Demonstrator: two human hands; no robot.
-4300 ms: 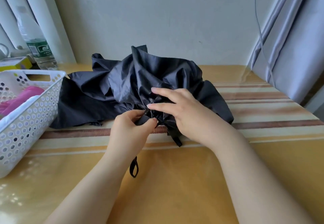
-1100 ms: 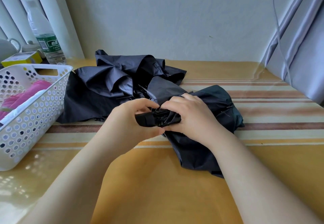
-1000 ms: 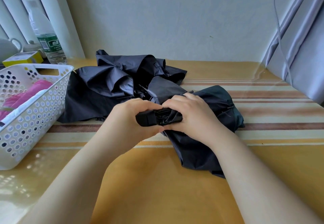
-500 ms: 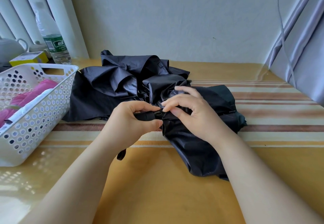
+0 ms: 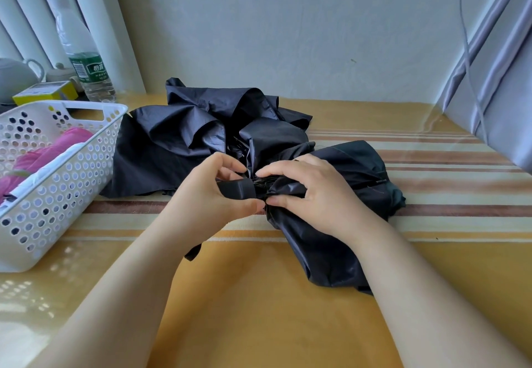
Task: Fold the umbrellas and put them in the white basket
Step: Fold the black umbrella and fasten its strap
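Note:
A black umbrella (image 5: pixel 184 143) lies crumpled on the table's middle, its loose canopy spread to the left, back and right. My left hand (image 5: pixel 210 197) grips the umbrella's black handle (image 5: pixel 237 190). My right hand (image 5: pixel 313 192) is curled round the gathered canopy fabric right next to the handle. A black wrist strap (image 5: pixel 193 252) hangs below my left hand. The white perforated basket (image 5: pixel 57 183) stands at the left, touching the canopy's edge. A pink folded umbrella (image 5: pixel 49 151) lies inside it.
A clear water bottle (image 5: pixel 83 59) with a green label, a yellow box (image 5: pixel 43 94) and a white teapot (image 5: pixel 14 76) stand behind the basket. The striped table (image 5: pixel 446 195) meets a wall behind. A grey curtain (image 5: pixel 503 79) hangs at the right.
My right hand has closed round the bunched fabric beside the handle; half a second ago its fingers were lifted and pinching. Since 4.3 s ago the canopy has been pulled flatter and to the right.

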